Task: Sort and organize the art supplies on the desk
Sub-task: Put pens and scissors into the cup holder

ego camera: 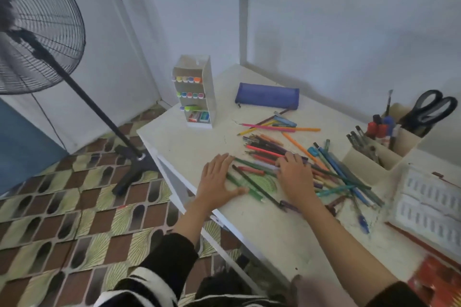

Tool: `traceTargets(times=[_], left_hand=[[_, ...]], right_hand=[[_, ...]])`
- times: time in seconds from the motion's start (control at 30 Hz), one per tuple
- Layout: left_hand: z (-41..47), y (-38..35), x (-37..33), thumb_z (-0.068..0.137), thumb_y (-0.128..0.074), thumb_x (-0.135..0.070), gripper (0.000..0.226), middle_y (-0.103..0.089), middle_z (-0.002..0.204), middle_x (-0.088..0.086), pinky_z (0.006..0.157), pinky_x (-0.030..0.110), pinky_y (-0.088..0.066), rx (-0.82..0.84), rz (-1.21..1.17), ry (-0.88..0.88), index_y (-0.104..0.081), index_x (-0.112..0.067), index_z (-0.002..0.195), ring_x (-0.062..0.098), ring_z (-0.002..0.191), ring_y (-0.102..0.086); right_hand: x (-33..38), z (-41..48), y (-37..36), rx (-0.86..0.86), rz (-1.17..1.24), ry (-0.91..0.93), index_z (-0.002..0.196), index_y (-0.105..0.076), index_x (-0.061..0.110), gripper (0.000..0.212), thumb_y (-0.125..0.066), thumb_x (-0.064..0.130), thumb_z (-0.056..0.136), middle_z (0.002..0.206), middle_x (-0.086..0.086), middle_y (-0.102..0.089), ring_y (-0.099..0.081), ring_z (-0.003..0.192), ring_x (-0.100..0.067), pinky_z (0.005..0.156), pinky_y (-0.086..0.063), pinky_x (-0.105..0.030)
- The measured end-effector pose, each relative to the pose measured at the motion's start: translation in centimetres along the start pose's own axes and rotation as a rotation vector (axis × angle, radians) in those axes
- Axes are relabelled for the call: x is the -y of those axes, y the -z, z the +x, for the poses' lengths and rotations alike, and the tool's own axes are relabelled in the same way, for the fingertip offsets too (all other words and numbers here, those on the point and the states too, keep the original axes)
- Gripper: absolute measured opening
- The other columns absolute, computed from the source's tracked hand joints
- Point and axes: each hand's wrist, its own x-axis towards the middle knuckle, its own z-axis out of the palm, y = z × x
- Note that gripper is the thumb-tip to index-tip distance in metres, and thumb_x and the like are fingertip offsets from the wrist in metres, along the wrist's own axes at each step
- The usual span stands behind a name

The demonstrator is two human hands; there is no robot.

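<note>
Both hands lie flat, fingers straight, gripping nothing. Left hand (219, 179) rests near the desk (199, 139) edge; right hand (294, 174) presses on the loose pencils (264, 151) mid-desk. Risk: raking leftward likely rolls pencils over that edge.

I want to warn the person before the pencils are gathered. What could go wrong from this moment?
1. The left hand presses flat on green pencils near the desk edge; a sweep that way may roll them off.
2. A green protractor lies under those pencils and may be dragged along.
3. The right hand rests on the mixed pile; a push rightward could shove pens against the beige organiser.
</note>
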Motion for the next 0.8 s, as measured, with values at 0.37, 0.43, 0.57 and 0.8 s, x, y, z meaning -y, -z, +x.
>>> traceTargets(times=[0.37, 0.43, 0.57, 0.8], left_hand=[[3.6, 4.3, 2.7, 0.086, -0.059, -0.003, 0.039, -0.043, 0.118, -0.006, 0.102, 0.048, -0.041, -0.469, -0.738, 0.284, -0.056, -0.021, 0.120, 0.019, 0.116, -0.046], [5.5, 7.3, 4.4, 0.085, -0.058, 0.000, 0.041, -0.044, 0.117, -0.004, 0.099, 0.048, -0.043, -0.582, -0.732, 0.261, -0.056, -0.018, 0.121, 0.022, 0.114, -0.047], [9.0, 13.8, 7.5, 0.085, -0.052, -0.008, 0.041, -0.044, 0.124, 0.002, 0.098, 0.039, -0.043, -0.723, -0.696, 0.055, -0.051, -0.014, 0.125, 0.019, 0.117, -0.045], [15.8, 19.5, 10.3, 0.096, -0.028, -0.040, 0.049, -0.043, 0.145, 0.002, 0.113, 0.039, -0.024, -0.544, -0.377, -0.346, -0.049, -0.020, 0.136, 0.013, 0.136, -0.029]], right_hand=[[5.9, 3.9, 5.2, -0.425, 0.832, -0.084, 0.084, -0.061, 0.016, 0.024, -0.071, -0.004, 0.076, 0.073, 0.000, -0.058, -0.054, 0.066, -0.008, 0.062, -0.041, -0.004], [8.5, 5.3, 5.3, -0.466, 0.879, -0.054, 0.085, -0.063, 0.017, 0.022, -0.072, -0.002, 0.078, 0.073, 0.003, -0.063, -0.058, 0.069, -0.004, 0.062, -0.046, -0.010], [14.3, 8.3, 4.1, -0.511, 0.876, 0.032, 0.097, -0.071, 0.007, 0.018, -0.072, 0.004, 0.079, 0.085, 0.003, -0.070, -0.061, 0.077, 0.001, 0.069, -0.046, -0.008], [20.6, 13.3, 0.7, -0.400, 0.648, 0.054, 0.112, -0.066, 0.003, 0.029, -0.066, 0.006, 0.084, 0.104, -0.014, -0.070, -0.066, 0.084, -0.023, 0.080, -0.038, -0.007]])
